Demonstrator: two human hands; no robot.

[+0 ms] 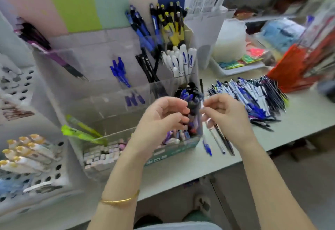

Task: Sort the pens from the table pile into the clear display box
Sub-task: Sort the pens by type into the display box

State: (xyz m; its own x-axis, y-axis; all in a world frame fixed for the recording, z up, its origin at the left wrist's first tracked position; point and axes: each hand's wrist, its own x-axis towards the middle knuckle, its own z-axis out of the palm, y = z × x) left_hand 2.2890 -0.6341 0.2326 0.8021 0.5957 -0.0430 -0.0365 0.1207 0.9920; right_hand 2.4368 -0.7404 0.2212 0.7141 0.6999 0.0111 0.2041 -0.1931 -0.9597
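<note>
At 3 o'clock from the part-full clear display box, a big pen pile waits. The left hand and right hand curl; too blurry to tell what they hold.

The clear plastic compartmented display box stands on the pale flat table. The heap of blue-and-white pens lies to its right, before a white shallow tray.

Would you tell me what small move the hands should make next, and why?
Probably lower the right hand to the loose pens lying on the table just beneath it, beside the box. They are nearer than the pile. Blur hides whether it or the left hand already holds a pen.
</note>
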